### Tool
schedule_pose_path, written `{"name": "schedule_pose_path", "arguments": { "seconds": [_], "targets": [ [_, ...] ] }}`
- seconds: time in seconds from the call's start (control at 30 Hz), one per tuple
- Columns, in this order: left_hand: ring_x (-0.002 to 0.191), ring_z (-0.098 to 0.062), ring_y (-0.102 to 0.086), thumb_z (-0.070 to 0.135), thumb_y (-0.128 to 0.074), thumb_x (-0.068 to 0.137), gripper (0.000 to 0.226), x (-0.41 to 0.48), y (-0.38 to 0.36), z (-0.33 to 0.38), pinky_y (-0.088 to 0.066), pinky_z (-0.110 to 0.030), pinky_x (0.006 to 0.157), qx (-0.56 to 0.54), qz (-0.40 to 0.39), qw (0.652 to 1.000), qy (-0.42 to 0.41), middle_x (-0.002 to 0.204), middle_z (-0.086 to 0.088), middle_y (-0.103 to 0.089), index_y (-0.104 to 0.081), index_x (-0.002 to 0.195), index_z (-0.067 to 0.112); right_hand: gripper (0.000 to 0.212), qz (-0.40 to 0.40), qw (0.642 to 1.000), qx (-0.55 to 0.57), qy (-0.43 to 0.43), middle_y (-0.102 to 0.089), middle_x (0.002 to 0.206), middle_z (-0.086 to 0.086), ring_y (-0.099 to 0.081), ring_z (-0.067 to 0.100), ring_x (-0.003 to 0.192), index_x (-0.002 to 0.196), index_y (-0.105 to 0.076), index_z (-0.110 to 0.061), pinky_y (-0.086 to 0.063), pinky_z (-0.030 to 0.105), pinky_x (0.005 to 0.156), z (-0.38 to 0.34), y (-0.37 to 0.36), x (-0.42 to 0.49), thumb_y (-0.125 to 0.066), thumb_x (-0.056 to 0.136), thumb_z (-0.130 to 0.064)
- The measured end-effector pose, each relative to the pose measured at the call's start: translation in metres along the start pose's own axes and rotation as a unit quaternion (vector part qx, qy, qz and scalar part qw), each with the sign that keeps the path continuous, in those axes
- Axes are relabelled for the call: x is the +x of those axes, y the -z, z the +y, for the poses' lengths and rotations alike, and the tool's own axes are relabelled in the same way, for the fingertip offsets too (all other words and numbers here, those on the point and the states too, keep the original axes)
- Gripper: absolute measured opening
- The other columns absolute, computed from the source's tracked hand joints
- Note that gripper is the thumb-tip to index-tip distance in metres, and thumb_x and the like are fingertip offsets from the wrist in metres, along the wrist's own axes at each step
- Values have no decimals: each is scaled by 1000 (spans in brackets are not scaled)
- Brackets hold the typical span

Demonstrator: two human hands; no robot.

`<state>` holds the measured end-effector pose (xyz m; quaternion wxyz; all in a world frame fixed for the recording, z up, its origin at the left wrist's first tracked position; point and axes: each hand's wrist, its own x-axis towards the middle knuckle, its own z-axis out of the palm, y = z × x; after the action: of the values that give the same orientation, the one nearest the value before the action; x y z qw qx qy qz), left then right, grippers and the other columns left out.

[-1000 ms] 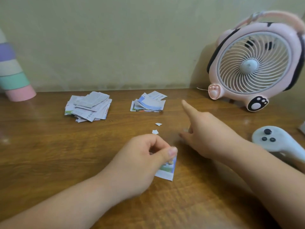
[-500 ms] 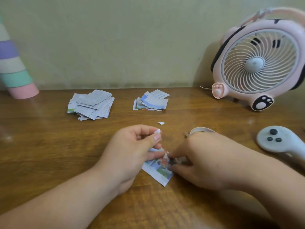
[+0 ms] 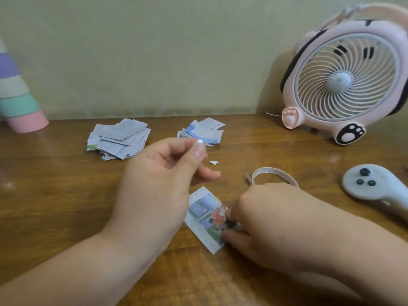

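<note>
Thumb and forefinger of the left hand (image 3: 163, 180) pinch a tiny white scrap (image 3: 199, 141) above the table (image 3: 55, 195). Curled fingers of the right hand (image 3: 276, 221) grip the picture clipping (image 3: 204, 219), flat near the table's front edge.

1. You are using two hands: your left hand (image 3: 163, 180) and your right hand (image 3: 271, 217).
2. You are looking at two paper piles: the left pile (image 3: 118, 139) and the right pile (image 3: 203, 132).
3. You are holding one picture slip (image 3: 203, 215).
4. You are seeing two white scraps: one pinched scrap (image 3: 199, 141), one loose scrap (image 3: 213, 162).
5. You are sharing the table (image 3: 55, 195) with one fan (image 3: 344, 78), one controller (image 3: 375, 184), one white strip loop (image 3: 268, 170) and one striped cone (image 3: 17, 96).
</note>
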<state>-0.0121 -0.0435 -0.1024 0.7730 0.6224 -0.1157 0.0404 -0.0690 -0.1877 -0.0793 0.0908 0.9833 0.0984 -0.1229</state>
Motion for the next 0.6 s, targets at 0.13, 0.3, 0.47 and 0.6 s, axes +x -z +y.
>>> {"name": "schedule_pose_path", "arguments": {
  "seconds": [0.13,0.3,0.47,0.6],
  "targets": [
    [55,-13,-60,13,-67,88,11,-12,-7,-9,-56,-30,61,-102,-21,985,140,68,-6,-64,-70,92,4,42,3,1000,7,-6,-50,71,-2,-46,17,59,98,-63,-20,-45,29,61,-3,1,1,-42,99,-57],
    [65,-17,-58,14,-70,81,20,-16,-7,-24,-53,-29,64,-91,-109,954,263,73,-10,-64,-72,93,-1,39,17,1000,1,-9,-40,65,-4,-35,12,53,74,-37,-22,-33,27,53,-14,1,1,-39,102,-49],
    [58,-13,-58,15,-72,69,22,-8,-1,-20,-55,-23,57,-113,-104,953,261,69,-8,-63,-71,84,-1,39,6,1000,1,-18,-48,68,-4,-43,13,55,82,-57,-23,-37,27,53,-7,3,-1,-40,100,-53],
    [56,-13,-55,13,-70,73,15,-6,-1,-19,-53,-24,55,-124,-112,952,258,66,-9,-60,-68,80,-1,39,9,1000,3,-10,-47,68,-4,-44,13,55,85,-59,-23,-37,27,53,-4,1,-2,-40,99,-55]
  ]
}}
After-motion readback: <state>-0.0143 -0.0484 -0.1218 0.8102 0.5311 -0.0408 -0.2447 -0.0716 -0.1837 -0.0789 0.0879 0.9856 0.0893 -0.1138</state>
